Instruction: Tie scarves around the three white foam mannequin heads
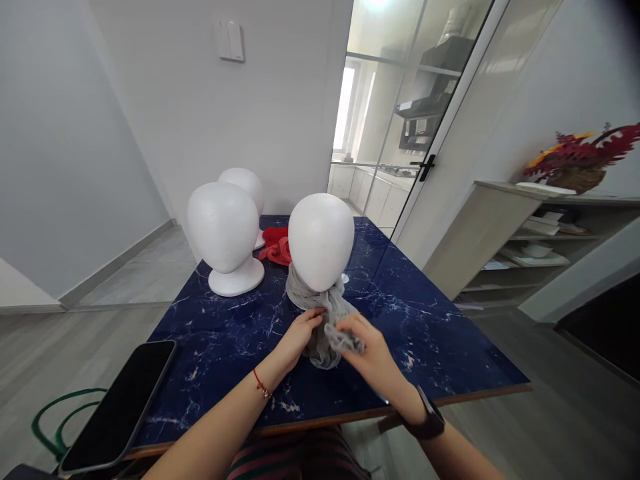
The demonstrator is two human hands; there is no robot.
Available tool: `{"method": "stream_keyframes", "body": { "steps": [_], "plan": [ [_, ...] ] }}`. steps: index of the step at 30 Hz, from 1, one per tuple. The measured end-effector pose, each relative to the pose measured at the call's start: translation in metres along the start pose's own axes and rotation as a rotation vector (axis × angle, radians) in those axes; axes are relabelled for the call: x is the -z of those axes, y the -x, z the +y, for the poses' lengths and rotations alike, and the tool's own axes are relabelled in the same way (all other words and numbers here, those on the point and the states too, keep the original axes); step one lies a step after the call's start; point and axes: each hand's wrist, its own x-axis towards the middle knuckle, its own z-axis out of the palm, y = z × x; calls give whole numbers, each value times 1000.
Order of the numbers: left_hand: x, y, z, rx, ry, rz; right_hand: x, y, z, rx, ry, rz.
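Note:
A white foam mannequin head (321, 237) stands on the blue marbled table (425, 333) in front of me. Round its neck is wrapped a thin grey scarf (300, 290), whose ends hang at the front and reach the tabletop. My left hand (303, 331) has its fingers closed on the scarf just under the chin. To the right, my right hand (367, 343) grips a bunched end of the same scarf, slightly blurred. A red bracelet is on my left wrist and a dark band on my right.
Two more foam heads, one nearer (224, 227) and one behind (245, 185), stand at the left. Red cloth (277, 245) lies beside them. A phone (123, 400) sits at the near left corner. A shelf unit (510, 220) stands right of the glass door.

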Motion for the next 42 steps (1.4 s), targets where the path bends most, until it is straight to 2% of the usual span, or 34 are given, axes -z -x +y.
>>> {"method": "stream_keyframes", "body": {
  "steps": [3, 5, 7, 9, 11, 13, 16, 19, 21, 23, 25, 30, 32, 35, 38, 40, 42],
  "plan": [
    [4, 1, 8, -31, -122, 60, 0, 26, -6, 80, 277, -267],
    [8, 0, 11, -100, -302, 117, 3, 38, -9, 121, 399, -338],
    [10, -1, 13, -183, -451, 184, 8, 43, -11, 149, 407, -260],
    [10, -5, 12, -221, -476, 222, 13, 38, -10, 120, 312, -35],
    [7, -10, 10, -164, -383, 239, 16, 24, -3, -10, 177, 194],
    [2, -16, 10, -47, -241, 233, 15, 3, 11, -197, 66, 286],
    [-7, -23, 11, 82, -38, 181, 3, -27, 35, -397, -63, 244],
    [-10, -26, 14, 88, 93, 154, -12, -41, 50, -456, -287, 122],
    [-7, -26, 14, 51, 123, 181, -17, -41, 55, -458, -425, 55],
    [1, -25, 12, 16, 76, 211, -16, -37, 59, -448, -446, -6],
    [14, -25, 9, -17, -21, 240, -9, -34, 67, -437, -373, -48],
    [55, -34, -6, -130, -259, 485, 23, -46, 102, -398, -271, 61],
    [67, -43, -12, -127, -366, 511, 27, -58, 115, -334, -159, 52],
    [76, -57, -18, -167, -428, 401, 17, -78, 125, -136, 11, -55],
    [76, -65, -19, -302, -402, 214, -4, -94, 127, 57, 1, -181],
    [76, -68, -19, -368, -389, 117, -17, -100, 127, 114, -63, -199],
    [77, -70, -21, -383, -384, 94, -27, -102, 130, 133, -111, -166]
  ]
}}
